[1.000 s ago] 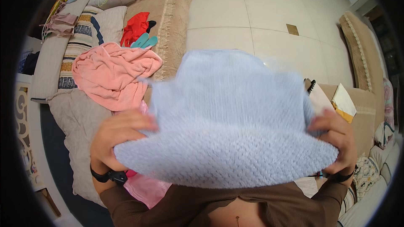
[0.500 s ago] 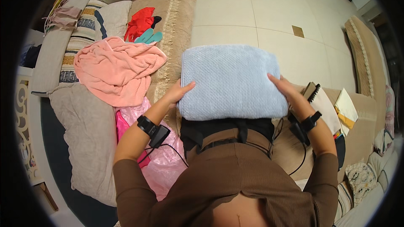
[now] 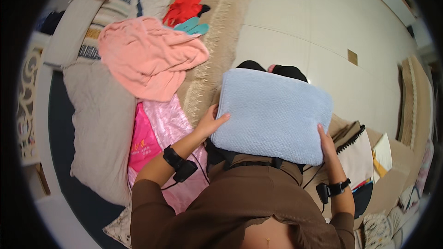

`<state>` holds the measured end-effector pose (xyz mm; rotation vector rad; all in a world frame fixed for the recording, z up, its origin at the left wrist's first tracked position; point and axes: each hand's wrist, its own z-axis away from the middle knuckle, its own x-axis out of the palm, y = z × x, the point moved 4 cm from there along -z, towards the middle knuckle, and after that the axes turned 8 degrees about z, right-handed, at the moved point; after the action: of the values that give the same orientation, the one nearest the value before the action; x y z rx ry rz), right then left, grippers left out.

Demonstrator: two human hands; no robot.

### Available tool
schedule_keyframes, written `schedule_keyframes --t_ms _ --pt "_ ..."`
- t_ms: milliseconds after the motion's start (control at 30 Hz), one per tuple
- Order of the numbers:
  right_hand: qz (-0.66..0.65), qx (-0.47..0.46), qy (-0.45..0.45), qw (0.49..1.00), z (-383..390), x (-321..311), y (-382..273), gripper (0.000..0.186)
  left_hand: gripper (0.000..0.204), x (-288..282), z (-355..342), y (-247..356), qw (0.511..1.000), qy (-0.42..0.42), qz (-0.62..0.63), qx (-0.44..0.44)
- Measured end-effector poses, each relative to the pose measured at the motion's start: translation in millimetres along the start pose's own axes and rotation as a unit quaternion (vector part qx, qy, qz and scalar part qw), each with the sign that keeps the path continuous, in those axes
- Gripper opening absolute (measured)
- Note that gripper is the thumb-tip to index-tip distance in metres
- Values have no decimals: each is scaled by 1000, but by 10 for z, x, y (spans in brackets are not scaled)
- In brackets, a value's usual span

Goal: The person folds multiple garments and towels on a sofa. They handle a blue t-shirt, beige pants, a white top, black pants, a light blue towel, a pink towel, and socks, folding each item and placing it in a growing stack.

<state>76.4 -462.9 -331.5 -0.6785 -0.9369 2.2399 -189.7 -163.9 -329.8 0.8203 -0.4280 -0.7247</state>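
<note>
A light blue folded towel (image 3: 274,115) rests over my lap, with its outer edges smooth and rounded. My left hand (image 3: 213,122) grips its left side, thumb on top and fingers curled under the edge. At the opposite side my right hand (image 3: 327,143) holds it the same way, its fingers partly hidden beneath the cloth. To the left of the towel, a crumpled pink towel (image 3: 150,57) lies on the sofa.
Beside my left arm are a grey cushion (image 3: 99,133) and a shiny pink plastic bag (image 3: 168,119). Red cloth (image 3: 185,8) and teal flat pieces (image 3: 191,26) lie at the back of the sofa. On my right sits a cream pouch with a black zip (image 3: 357,156).
The view has turned, so the surroundings sit differently in the picture. The blue towel is now slightly tilted, and my feet show beyond it. Both hands keep their hold on its sides.
</note>
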Motion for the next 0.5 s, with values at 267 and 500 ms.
schedule_keyframes --t_ms 267,500 --pt "-16 -35 0 999 182 -93 -695 51 53 199 244 639 979 -173 105 35" --pt "5 -100 38 994 -10 -236 -1026 54 59 150 34 756 965 -144 48 215"
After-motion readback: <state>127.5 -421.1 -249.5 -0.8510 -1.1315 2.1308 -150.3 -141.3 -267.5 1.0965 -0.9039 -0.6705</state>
